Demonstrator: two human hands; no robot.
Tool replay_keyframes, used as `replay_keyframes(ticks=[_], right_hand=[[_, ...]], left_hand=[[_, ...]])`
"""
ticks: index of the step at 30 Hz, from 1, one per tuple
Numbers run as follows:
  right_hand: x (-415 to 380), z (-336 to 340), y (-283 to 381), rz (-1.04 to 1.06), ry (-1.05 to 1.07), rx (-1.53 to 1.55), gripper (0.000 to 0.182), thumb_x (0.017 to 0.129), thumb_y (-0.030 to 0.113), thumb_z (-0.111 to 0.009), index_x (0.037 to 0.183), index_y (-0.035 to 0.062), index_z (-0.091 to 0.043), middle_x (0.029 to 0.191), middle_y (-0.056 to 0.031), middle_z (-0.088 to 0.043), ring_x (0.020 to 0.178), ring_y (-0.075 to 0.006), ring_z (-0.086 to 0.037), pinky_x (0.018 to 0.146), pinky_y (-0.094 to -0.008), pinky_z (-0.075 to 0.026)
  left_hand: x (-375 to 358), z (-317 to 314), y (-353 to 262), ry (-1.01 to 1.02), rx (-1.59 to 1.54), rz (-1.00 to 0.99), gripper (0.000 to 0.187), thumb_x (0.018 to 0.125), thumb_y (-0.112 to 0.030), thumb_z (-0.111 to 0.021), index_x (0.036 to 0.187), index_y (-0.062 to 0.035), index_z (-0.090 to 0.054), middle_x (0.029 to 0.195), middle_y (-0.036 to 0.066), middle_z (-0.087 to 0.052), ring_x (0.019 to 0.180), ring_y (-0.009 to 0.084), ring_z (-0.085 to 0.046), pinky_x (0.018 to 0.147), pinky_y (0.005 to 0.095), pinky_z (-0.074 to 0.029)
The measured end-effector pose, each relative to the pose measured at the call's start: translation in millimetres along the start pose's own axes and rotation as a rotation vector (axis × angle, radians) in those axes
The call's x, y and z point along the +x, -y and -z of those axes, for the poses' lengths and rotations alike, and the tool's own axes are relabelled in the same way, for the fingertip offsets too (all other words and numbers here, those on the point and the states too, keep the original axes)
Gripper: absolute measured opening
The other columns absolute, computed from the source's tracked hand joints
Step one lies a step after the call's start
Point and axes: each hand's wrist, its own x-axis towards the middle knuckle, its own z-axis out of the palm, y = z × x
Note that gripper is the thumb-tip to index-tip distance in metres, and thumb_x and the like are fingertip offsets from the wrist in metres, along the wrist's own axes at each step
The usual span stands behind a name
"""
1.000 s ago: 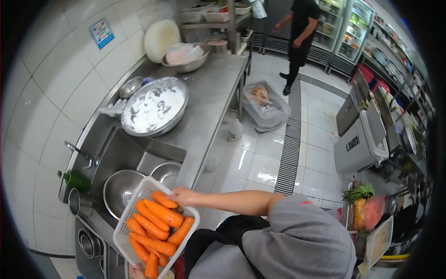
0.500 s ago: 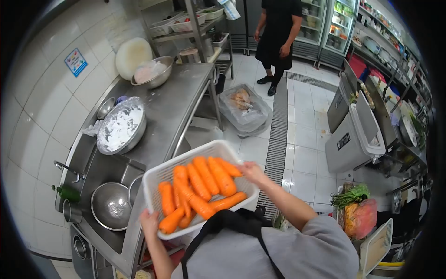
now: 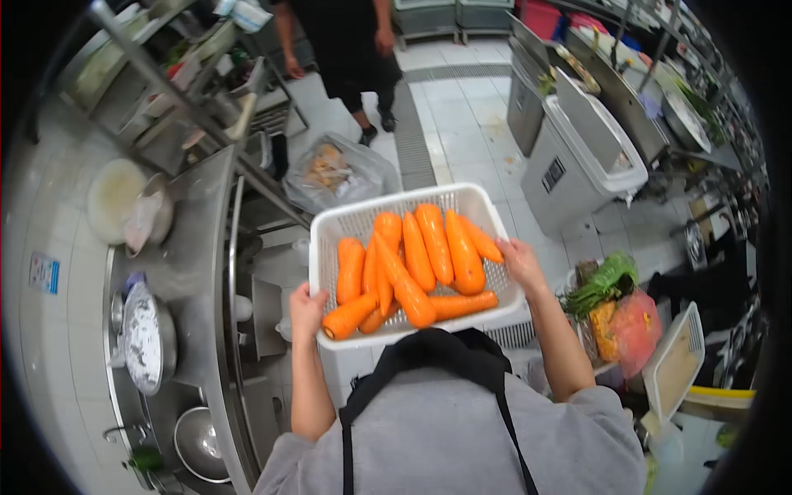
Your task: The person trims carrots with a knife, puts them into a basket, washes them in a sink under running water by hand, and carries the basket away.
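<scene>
A white plastic basket [image 3: 324, 247] is held in front of my body, over the floor. Several peeled orange carrots [image 3: 404, 280] lie in it, most lengthwise and a few across the near side. My left hand [image 3: 307, 310] is closed on the basket's near left corner. On the opposite side, my right hand [image 3: 520, 260] grips the right rim, close to the tip of one carrot. The undersides of both hands' fingers are hidden by the basket.
Left is a steel counter [image 3: 194, 247] with a sink, a steel bowl [image 3: 202, 444] and a flour-dusted bowl [image 3: 150, 338]. A person [image 3: 342, 49] stands ahead beside a clear plastic-lined tub [image 3: 355, 177]. Grey bins [image 3: 569, 177] and bagged vegetables [image 3: 631, 330] are right.
The view has turned right. The basket of carrots has moved away from the sink counter's edge and is now over the floor, still in both hands. The other person appears nearer.
</scene>
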Motion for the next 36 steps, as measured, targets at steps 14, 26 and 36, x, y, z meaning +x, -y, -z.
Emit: replay_keyframes(ticks=[14,26,36], right_hand=[[196,141,39,-0.019,-0.464,0.108,0.026,0.085,0.024,-0.052,0.084,-0.0014,-0.059,0.069,-0.0012,-0.057,0.059,-0.0064,-0.049,0.053,-0.0204,-0.039],[359,246,69,-0.02,-0.528,0.161,0.027,0.084,0.025,-0.053,0.083,-0.0018,-0.058,0.072,-0.0017,-0.058,0.06,-0.0066,-0.049,0.055,-0.0208,-0.04],[570,295,94,0.013,-0.29,-0.042,0.031,0.083,0.029,-0.054,0.069,0.0009,-0.056,0.057,0.0036,-0.047,0.053,-0.0047,-0.039,0.046,-0.0232,-0.032]], left_hand=[[291,-241,-123,0.43,-0.034,-0.112,0.021,0.067,-0.001,-0.053,0.086,0.0059,-0.058,0.077,0.008,-0.062,0.065,0.0117,-0.056,0.059,0.0254,-0.045],[429,-396,-207,0.472,0.025,-0.14,0.021,0.066,-0.002,-0.055,0.086,0.0042,-0.058,0.075,0.004,-0.059,0.064,0.0097,-0.052,0.059,0.0236,-0.042],[517,-439,-231,0.141,0.104,-0.087,0.022,0.065,-0.005,-0.055,0.084,0.0029,-0.06,0.074,0.01,-0.063,0.065,0.0144,-0.059,0.061,0.0275,-0.045]])
